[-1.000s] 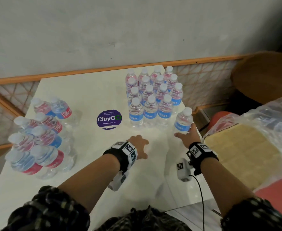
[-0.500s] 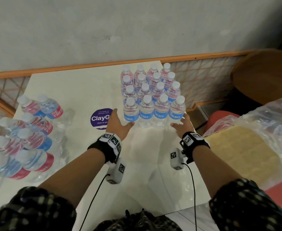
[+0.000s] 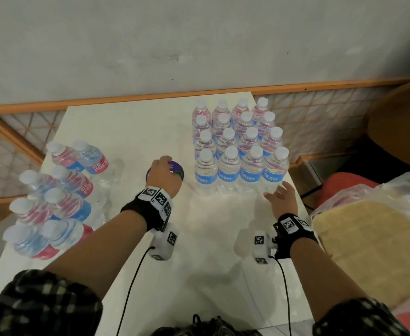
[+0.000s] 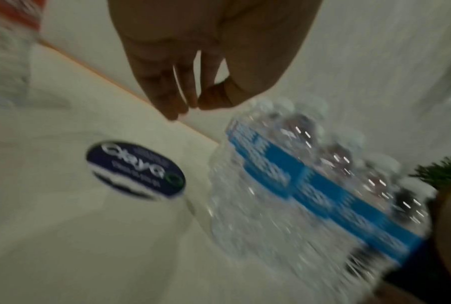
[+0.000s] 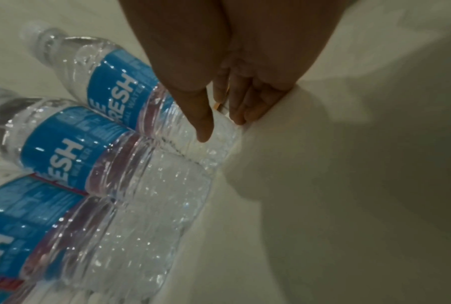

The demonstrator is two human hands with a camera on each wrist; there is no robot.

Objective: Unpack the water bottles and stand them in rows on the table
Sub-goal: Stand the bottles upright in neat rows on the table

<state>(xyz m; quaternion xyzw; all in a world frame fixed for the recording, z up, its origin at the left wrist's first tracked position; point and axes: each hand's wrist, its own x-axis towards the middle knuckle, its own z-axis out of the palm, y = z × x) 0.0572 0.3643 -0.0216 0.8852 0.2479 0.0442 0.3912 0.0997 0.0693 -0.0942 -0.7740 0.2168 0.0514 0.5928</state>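
A block of upright water bottles (image 3: 240, 151) with blue labels stands in rows at the table's far middle right. More bottles (image 3: 55, 197) with red and blue labels lie bunched on their sides at the left. My left hand (image 3: 165, 175) hovers over a purple sticker, left of the block; in the left wrist view its fingers (image 4: 167, 102) hang loosely and hold nothing. My right hand (image 3: 280, 197) is just in front of the front-right bottle (image 3: 275, 170). In the right wrist view that hand (image 5: 223, 121) has straight fingers by the bottle's base (image 5: 219, 139); whether they touch it is unclear.
The white table (image 3: 211, 238) carries a round purple sticker (image 3: 178, 172). An orange-framed lattice rail (image 3: 320, 122) runs behind it, below a grey wall. A plastic bag with a pale yellow slab (image 3: 369, 238) lies at the right, and a brown round surface (image 3: 400, 122) at the far right.
My right hand set its bottle into the front row, let go and drew back. My left hand went to the row's left end, then moved left over the sticker.
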